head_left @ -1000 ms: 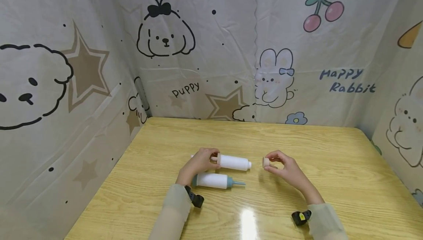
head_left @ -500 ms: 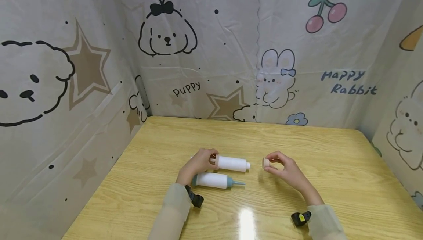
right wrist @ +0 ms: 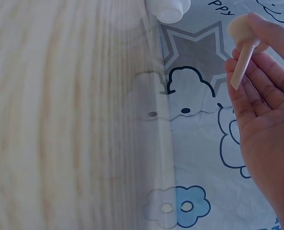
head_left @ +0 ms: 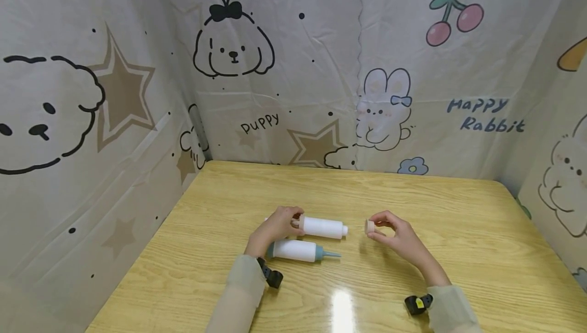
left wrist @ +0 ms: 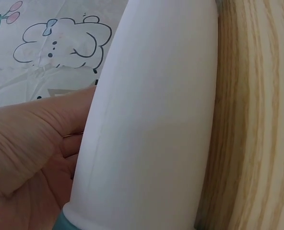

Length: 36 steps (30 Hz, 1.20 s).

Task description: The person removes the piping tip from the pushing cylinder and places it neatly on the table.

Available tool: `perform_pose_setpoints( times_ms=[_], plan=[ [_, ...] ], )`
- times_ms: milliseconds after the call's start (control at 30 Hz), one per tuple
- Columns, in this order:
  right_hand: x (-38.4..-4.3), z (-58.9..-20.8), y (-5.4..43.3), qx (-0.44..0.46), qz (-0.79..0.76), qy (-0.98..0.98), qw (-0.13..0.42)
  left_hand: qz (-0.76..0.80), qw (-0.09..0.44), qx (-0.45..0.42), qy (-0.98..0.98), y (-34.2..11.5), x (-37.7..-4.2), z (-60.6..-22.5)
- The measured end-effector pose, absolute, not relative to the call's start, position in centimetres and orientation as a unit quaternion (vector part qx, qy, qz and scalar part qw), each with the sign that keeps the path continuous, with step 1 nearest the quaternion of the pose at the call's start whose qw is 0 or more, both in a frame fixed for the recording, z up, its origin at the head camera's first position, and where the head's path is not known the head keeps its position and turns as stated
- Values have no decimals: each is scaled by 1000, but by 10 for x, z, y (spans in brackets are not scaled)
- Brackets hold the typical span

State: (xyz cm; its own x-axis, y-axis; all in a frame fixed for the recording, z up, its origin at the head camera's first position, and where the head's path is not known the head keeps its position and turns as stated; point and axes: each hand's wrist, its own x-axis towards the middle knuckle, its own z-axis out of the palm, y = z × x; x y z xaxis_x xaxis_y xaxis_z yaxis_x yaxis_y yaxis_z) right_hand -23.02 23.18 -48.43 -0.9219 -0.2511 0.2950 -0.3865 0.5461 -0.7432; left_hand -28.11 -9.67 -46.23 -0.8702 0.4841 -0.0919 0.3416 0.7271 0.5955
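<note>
My left hand (head_left: pixel 277 224) grips the beige plunger end of a white-barrelled pastry syringe (head_left: pixel 323 227), its bare white tip pointing right. Across a short gap, my right hand (head_left: pixel 396 232) pinches a beige nozzle cap (head_left: pixel 369 226) between thumb and fingers. In the right wrist view this nozzle cap (right wrist: pixel 242 33) shows a narrow spout angled down past the fingers. A second syringe (head_left: pixel 294 250), white with teal ends and a thin teal nozzle, lies on the table just below the left hand. Its white barrel (left wrist: pixel 147 120) fills much of the left wrist view.
The light wood-grain table (head_left: pixel 348 190) carries both syringes near its middle. Behind and beside it hangs a pale cloth (head_left: pixel 316 83) printed with cartoon animals. A glare patch (head_left: pixel 343 310) shines near the front.
The white syringe with the beige end has shifted very slightly left with my left hand. My right hand holds the nozzle cap in nearly the same place.
</note>
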Motion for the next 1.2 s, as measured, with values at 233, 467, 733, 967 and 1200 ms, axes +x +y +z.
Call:
perform_pose_setpoints(
  times_ms=[233,467,733,967,1200],
  plan=[
    [-231,-485,232,185,449,-871,76,323,111,212,916,-98,-279,-462],
    [-229,-484,232,182,441,-875,77,346,-5,257,902,-92,-274,-461],
    [-228,-481,225,192,443,-872,77,380,-106,321,861,-78,-268,-465],
    [-229,-482,218,194,446,-871,76,389,-130,350,842,-64,-260,-465],
    [-230,-482,209,209,461,-860,66,387,-112,360,842,-52,-252,-466]
  ],
)
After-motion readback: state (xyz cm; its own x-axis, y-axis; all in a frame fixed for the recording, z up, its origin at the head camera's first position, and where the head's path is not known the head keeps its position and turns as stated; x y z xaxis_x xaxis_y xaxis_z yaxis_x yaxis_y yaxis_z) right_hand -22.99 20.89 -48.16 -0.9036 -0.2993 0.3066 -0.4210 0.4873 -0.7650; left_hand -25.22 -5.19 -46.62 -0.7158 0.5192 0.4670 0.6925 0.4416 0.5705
